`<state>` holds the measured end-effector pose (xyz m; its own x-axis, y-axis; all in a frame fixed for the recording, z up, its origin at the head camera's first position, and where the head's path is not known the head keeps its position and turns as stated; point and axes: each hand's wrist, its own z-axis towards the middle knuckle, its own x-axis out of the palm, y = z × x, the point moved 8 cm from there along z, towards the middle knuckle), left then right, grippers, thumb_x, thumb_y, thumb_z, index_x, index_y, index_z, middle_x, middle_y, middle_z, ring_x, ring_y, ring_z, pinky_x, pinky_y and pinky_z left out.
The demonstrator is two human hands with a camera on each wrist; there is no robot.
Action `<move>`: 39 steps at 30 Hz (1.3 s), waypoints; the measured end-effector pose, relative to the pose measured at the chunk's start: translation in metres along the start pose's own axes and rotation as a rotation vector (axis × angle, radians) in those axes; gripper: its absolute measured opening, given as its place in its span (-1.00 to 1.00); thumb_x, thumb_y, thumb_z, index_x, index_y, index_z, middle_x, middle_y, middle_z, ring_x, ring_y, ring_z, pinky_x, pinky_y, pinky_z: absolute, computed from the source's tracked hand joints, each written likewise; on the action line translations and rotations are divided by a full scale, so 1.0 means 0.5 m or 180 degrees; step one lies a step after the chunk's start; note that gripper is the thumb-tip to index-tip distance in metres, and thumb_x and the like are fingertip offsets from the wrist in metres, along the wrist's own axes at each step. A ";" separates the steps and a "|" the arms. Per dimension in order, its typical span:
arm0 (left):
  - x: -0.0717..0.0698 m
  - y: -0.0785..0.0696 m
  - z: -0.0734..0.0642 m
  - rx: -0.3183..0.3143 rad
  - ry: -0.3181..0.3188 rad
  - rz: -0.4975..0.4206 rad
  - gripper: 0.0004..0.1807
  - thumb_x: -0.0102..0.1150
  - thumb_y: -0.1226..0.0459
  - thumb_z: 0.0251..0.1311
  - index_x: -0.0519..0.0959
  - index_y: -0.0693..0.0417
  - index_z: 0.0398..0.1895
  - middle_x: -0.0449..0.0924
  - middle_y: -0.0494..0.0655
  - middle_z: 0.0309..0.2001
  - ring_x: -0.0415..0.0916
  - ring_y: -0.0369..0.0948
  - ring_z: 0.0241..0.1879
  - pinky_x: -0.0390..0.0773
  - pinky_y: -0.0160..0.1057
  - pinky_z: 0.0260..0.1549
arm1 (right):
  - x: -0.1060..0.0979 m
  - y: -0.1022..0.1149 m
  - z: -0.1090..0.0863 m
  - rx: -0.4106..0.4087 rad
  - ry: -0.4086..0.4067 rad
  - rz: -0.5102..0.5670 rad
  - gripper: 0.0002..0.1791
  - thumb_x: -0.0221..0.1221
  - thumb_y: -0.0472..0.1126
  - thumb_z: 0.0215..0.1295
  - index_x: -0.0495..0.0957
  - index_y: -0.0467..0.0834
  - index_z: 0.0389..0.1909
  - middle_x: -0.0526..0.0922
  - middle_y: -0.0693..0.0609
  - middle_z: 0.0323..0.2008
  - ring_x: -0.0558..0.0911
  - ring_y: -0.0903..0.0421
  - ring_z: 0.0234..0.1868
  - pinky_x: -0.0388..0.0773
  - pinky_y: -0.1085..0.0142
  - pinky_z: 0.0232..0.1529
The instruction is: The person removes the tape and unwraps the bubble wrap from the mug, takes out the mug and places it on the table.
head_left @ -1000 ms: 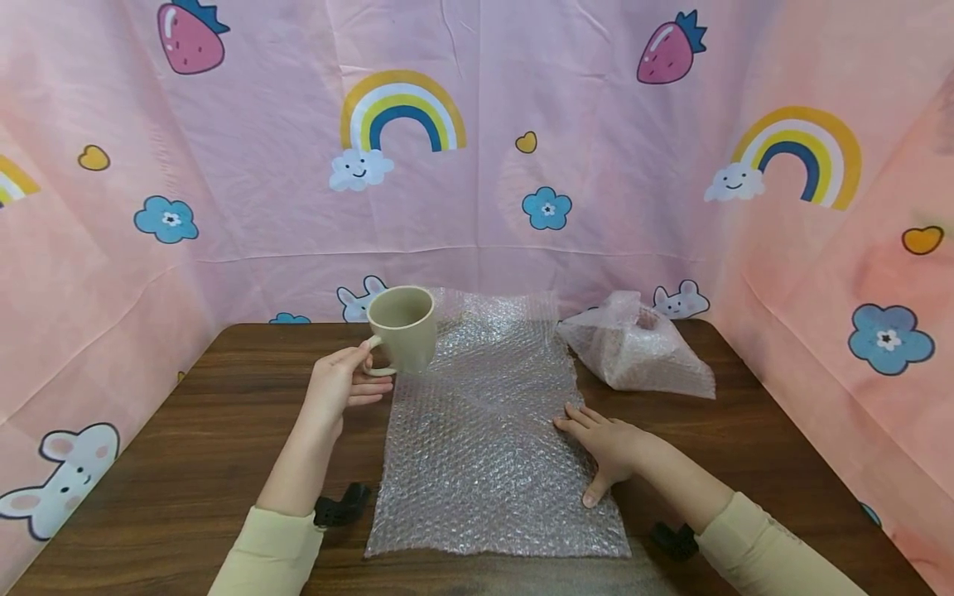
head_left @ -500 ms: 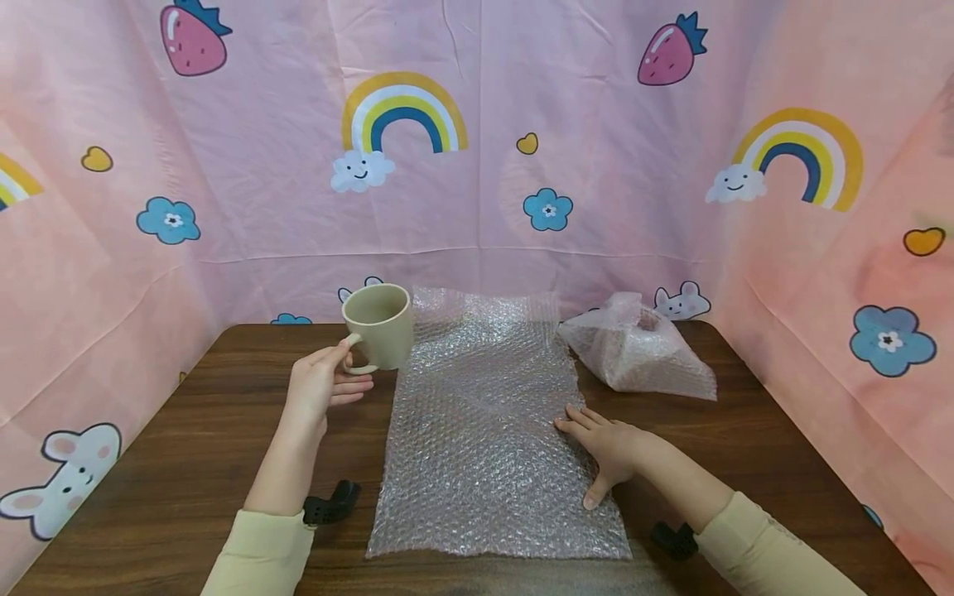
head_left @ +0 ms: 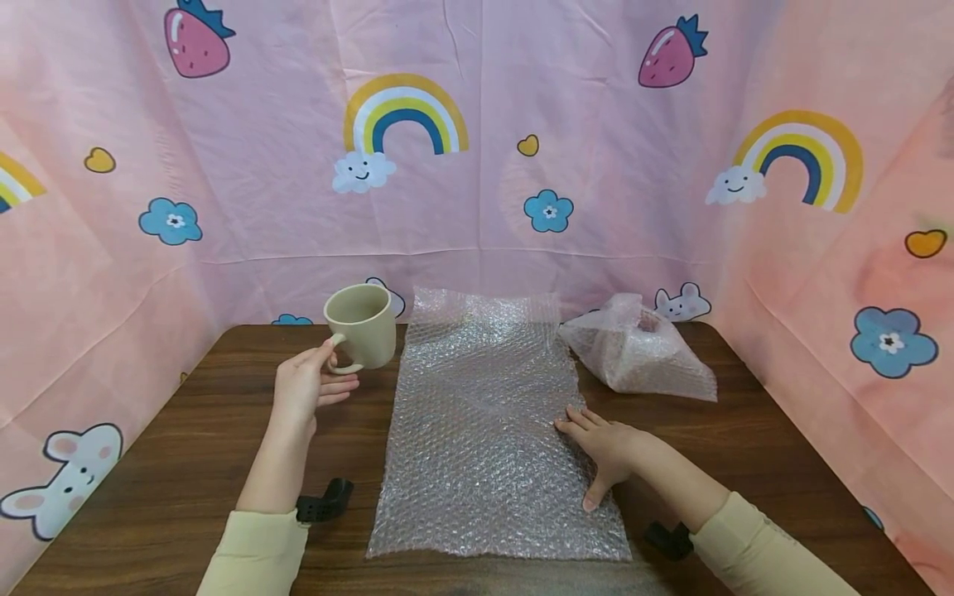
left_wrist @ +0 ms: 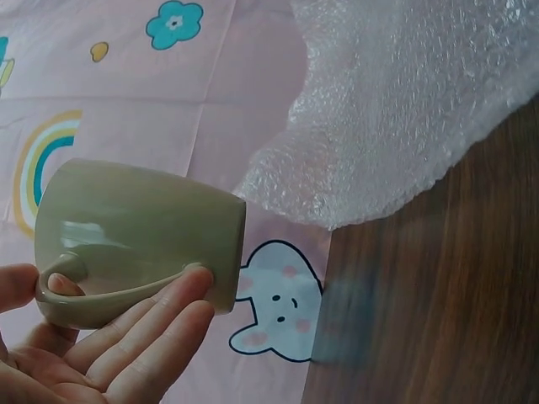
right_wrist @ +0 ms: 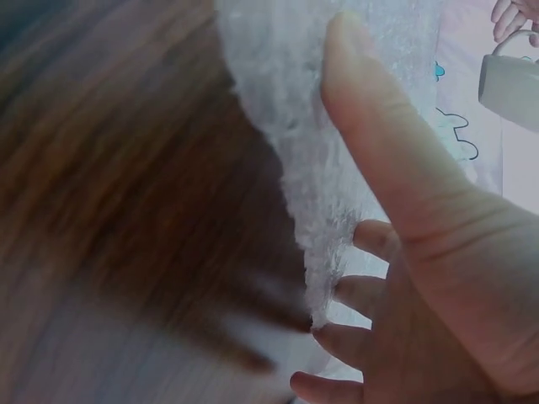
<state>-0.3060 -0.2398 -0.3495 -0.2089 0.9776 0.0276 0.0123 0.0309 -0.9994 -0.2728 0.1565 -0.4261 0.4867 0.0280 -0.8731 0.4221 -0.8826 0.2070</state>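
Observation:
A pale olive-beige mug (head_left: 368, 331) is held up by its handle in my left hand (head_left: 301, 385), off the left edge of the bubble wrap. The left wrist view shows the mug (left_wrist: 139, 236) with thumb and fingers about the handle. Flat on the table lies a long sheet of bubble wrap (head_left: 484, 439), its far end reaching the back edge. My right hand (head_left: 607, 447) rests with spread, straight fingers on the sheet's right edge; up close in the right wrist view, thumb and fingertips touch the bubble wrap (right_wrist: 290, 151).
A bundle wrapped in bubble wrap (head_left: 648, 352) sits at the back right of the dark wooden table (head_left: 179, 463). Behind the table hangs a pink printed cloth (head_left: 477, 207), which also closes off both sides.
My left hand has carried the mug to the left, from over the bubble wrap's far left edge to beside it. The right hand stays where it was.

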 end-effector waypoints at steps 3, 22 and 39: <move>-0.008 0.007 0.004 -0.0015 -0.0059 -0.0057 -0.55 0.02 0.01 0.38 0.40 0.23 -0.49 0.67 0.11 -0.44 0.68 -0.03 -0.39 0.65 -0.16 -0.43 | 0.000 0.001 0.000 0.0012 0.0007 -0.0015 0.36 0.47 0.25 -0.32 -0.04 -0.10 0.51 -0.15 -0.18 0.49 -0.12 -0.20 0.46 0.08 -0.22 0.26; -0.046 0.044 0.025 -0.0181 -0.0353 -0.0158 -0.56 0.05 -0.02 0.35 0.41 0.12 -0.54 0.66 0.06 -0.48 0.68 -0.06 -0.43 0.64 -0.20 -0.48 | 0.003 0.000 0.001 0.0016 0.0002 -0.0016 0.35 0.46 0.24 -0.30 -0.07 -0.09 0.51 -0.17 -0.17 0.49 -0.14 -0.19 0.46 0.02 -0.20 0.29; -0.069 0.070 0.037 -0.0227 -0.0530 -0.0077 -0.56 0.04 0.00 0.36 0.41 0.18 -0.49 0.62 -0.05 -0.57 0.68 -0.09 -0.45 0.65 -0.15 -0.43 | 0.008 -0.004 0.010 0.0051 0.0020 -0.0107 0.36 0.47 0.25 -0.30 -0.07 -0.09 0.51 -0.16 -0.17 0.49 -0.13 -0.19 0.46 0.02 -0.19 0.30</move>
<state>-0.3164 -0.2764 -0.3859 -0.3690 0.9285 0.0423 0.0733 0.0744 -0.9945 -0.2754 0.1559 -0.4321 0.4772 0.0607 -0.8767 0.4260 -0.8886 0.1704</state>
